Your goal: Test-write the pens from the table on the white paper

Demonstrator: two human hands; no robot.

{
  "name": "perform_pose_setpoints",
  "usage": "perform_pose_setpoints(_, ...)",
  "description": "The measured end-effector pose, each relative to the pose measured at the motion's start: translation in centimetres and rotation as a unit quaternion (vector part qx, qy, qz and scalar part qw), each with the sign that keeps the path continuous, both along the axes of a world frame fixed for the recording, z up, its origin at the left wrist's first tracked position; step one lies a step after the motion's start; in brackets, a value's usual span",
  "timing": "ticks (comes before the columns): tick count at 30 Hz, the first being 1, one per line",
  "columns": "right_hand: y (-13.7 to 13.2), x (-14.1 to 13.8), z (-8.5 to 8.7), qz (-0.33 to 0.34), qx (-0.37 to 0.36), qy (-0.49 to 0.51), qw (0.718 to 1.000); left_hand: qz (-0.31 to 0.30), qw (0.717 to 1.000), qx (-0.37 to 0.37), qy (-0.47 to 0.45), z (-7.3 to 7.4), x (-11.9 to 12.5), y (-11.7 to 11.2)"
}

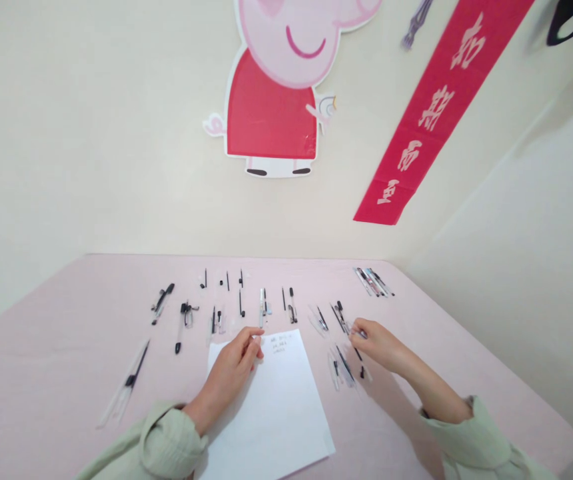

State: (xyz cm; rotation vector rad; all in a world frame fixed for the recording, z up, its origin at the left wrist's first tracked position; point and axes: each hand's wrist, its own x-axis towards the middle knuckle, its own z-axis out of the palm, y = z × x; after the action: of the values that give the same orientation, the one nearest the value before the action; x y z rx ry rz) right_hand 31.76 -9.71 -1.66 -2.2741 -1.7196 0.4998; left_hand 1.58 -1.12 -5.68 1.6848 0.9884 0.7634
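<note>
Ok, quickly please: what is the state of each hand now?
Left hand: curled on the paper, grip cannot be told.
Right hand: closed on a pen.

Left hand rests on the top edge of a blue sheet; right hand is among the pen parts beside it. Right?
No: the head view shows the sheet is white, not blue. The left hand does rest on its top edge, the right hand among the pen parts.
</note>
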Motion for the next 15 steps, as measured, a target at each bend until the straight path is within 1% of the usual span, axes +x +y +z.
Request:
perform_pose_setpoints(2,1.2,-3.4,0.7,0.050,0.021,0.031,0.998,0.018,1.000,-0.002,-0.010,-0.2,0.0,0.1)
perform_pose_setpoints(4,2.7,-7.3,0.9,0.100,0.014,0.028,0.994,0.040,0.999,-0.006,-0.019,-0.5,-0.1,0.3)
perform_pose_setpoints(7,4.7,-12.5,0.1,0.160,-0.007,-0.017,0.987,0.073,0.996,0.022,-0.042,-1.0,-0.3,0.6)
perform_pose_setpoints(9,5.5,-14.9,-0.5,0.175,-0.012,-0.048,0.983,0.093,0.992,0.061,-0.054,-1.2,-0.4,0.8)
perform_pose_setpoints(11,5.7,-15.9,-0.8,0.179,-0.012,-0.056,0.982,0.105,0.989,0.093,-0.049,-1.2,-0.5,0.9)
perform_pose_setpoints(12,5.7,-15.9,-0.7,0.179,-0.011,-0.049,0.983,0.106,0.988,0.103,-0.042,-1.2,-0.5,0.9)
perform_pose_setpoints(13,5.5,-15.6,-0.6,0.177,-0.007,-0.036,0.983,0.105,0.988,0.109,-0.035,-1.1,-0.5,0.9)
perform_pose_setpoints(15,4.8,-14.0,0.1,0.172,0.006,-0.002,0.985,0.095,0.988,0.115,-0.022,-1.0,-0.5,0.9)
